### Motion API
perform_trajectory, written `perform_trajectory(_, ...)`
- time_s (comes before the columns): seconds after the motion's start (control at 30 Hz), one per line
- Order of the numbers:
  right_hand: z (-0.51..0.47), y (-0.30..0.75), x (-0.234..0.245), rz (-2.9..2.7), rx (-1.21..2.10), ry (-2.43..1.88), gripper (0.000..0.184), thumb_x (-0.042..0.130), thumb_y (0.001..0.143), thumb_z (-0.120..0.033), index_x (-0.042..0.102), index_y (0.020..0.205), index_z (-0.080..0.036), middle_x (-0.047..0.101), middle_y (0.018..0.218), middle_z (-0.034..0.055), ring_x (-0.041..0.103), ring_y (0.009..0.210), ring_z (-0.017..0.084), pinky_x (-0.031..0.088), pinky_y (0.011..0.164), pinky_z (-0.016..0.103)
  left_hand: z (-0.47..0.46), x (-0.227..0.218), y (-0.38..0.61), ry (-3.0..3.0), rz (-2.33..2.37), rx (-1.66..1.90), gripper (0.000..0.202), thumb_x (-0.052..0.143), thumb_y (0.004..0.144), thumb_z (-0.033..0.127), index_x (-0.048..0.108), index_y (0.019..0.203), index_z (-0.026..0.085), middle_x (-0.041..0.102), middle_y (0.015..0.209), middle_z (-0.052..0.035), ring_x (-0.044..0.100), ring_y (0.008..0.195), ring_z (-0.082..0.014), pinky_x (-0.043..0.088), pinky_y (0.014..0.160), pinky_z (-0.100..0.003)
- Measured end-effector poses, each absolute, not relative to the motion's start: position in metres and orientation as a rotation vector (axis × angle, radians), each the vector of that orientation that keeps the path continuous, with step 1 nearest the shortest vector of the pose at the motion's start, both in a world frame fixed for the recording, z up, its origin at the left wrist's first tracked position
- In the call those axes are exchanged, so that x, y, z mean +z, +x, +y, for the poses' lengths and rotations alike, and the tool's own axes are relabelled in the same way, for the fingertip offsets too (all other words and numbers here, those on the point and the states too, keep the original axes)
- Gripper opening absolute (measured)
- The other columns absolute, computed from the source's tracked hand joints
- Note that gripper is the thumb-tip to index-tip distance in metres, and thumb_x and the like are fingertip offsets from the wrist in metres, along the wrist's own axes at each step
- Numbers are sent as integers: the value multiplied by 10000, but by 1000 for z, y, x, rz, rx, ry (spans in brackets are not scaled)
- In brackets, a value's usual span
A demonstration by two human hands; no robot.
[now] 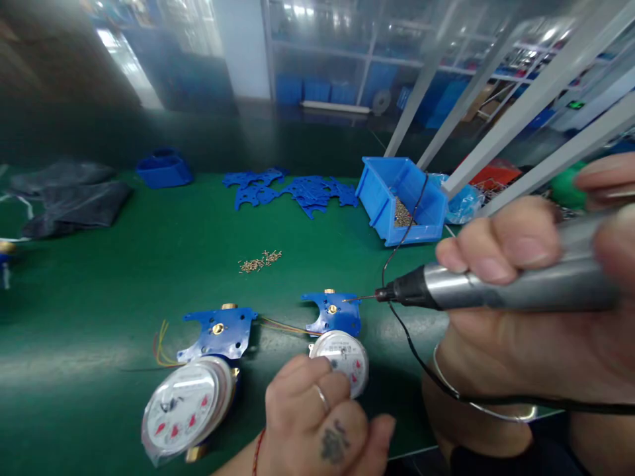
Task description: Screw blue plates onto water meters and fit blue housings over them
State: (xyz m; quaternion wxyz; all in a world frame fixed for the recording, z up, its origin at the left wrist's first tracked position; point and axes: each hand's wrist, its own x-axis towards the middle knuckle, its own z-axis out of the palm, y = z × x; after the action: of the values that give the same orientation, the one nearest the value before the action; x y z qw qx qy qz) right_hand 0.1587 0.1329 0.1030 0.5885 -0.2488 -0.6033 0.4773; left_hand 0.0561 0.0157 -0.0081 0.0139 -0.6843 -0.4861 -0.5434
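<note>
My right hand [536,264] is wrapped round a silver electric screwdriver [476,287] with a black nose. Its thin bit points left, and the tip is at the right part of a blue bracket plate [322,320]; whether it touches a screw there is too small to tell. My left hand [322,416] is closed over the near edge of a round white water meter [354,357] just below that plate, its fingertips hidden. To the left lies a second water meter [181,410] under clear film, with another blue bracket plate [225,334] behind it and coloured wires at its side.
Loose small screws [258,263] lie mid-table on the green mat [188,264]. Farther back are a pile of blue plates [307,192], a light-blue bin [397,198] with screws, a dark-blue container [163,170] and dark cloth [74,198]. A black cord [411,347] hangs beside the screwdriver.
</note>
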Motion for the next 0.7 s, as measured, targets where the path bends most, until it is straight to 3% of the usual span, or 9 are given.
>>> perform_trajectory(0.13, 133, 145, 95, -1264, 1224, -516, 162, 717, 655, -255, 570, 720, -277, 465, 472, -50, 411, 400, 98, 355, 394, 295, 31, -15, 67, -2219, -1553, -1276, 246, 559, 850, 136, 471, 620, 157, 460, 596, -4, 382, 584, -158, 213, 534, -334)
perform_trajectory(0.37, 138, 135, 66, -1375, 1281, -414, 158, 607, 785, -151, 543, 907, -228, 521, 582, -57, 487, 477, 95, 385, 445, 260, 40, -34, 65, -2330, -1502, -1151, 197, 497, 862, 67, 509, 680, 140, 476, 652, -4, 395, 633, -169, 221, 580, -336)
perform_trajectory(0.7, 135, 129, 54, -1454, 1278, -408, 162, 654, 810, -224, 543, 926, -243, 500, 607, -58, 474, 492, 105, 414, 454, 244, 39, -35, 68, -2340, -1507, -1142, 197, 494, 868, 85, 495, 682, 150, 474, 652, -7, 397, 638, -177, 247, 588, -340)
